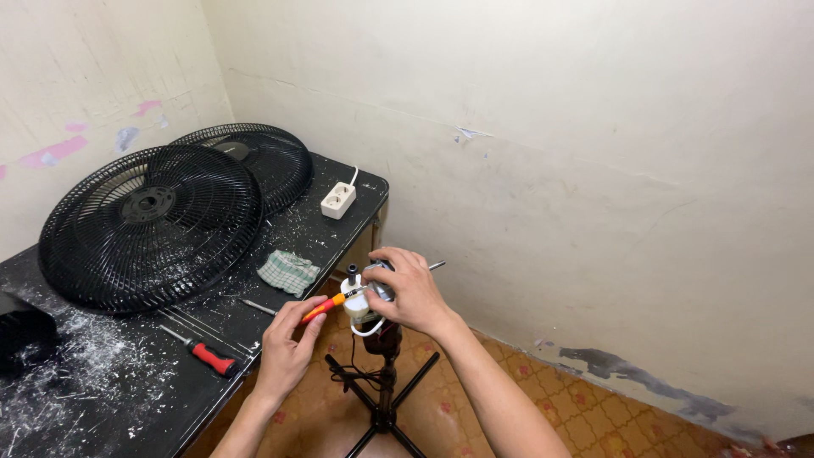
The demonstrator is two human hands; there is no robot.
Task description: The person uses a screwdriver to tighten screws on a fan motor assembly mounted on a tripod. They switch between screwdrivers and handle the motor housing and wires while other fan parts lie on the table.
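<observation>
My right hand (pixel 413 292) grips the bare fan motor (pixel 370 293) on top of a black floor stand (pixel 386 399); a thin metal shaft sticks out past my fingers to the right. My left hand (pixel 287 348) holds an orange-handled screwdriver (pixel 326 307), its tip touching the white part of the motor. A white wire loops under the motor.
A black table (pixel 127 390) at left is dusted with white flecks. On it lie two black fan grilles (pixel 153 225), a white power strip (pixel 338 200), a checked cloth (pixel 287 271), a red-handled screwdriver (pixel 203 354) and a thin metal tool (pixel 257 307). Walls enclose the corner.
</observation>
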